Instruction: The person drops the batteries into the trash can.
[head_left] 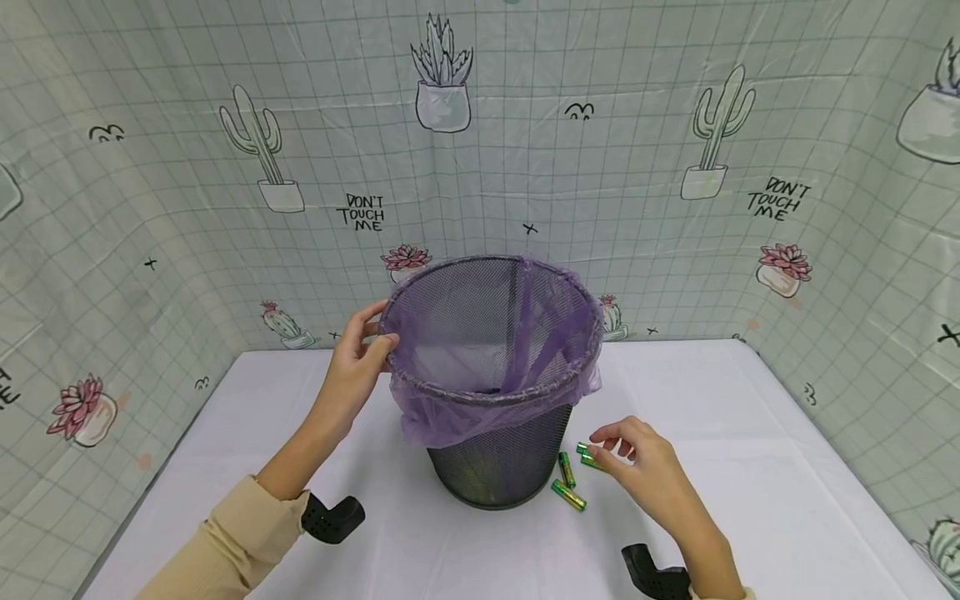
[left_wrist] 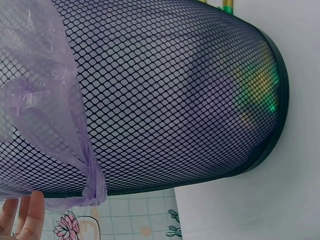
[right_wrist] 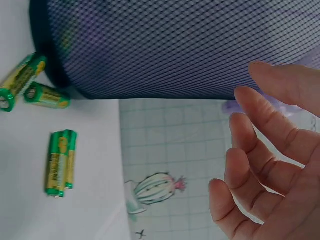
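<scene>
In the mesh bin (head_left: 498, 471), purple liner (head_left: 465, 350)

A white counter (head_left: 442, 562), its surface faintly creased, spreads across the lower half of the head view. Upright near its middle stands a round, black mesh wastebasket (head_left: 498, 467), its dark base flat on the white. To its right lie four green-and-gold batteries: two (head_left: 569, 495) at an angle to each other just beside the base, and a pair (right_wrist: 56, 165) side by side, farther out.
</scene>
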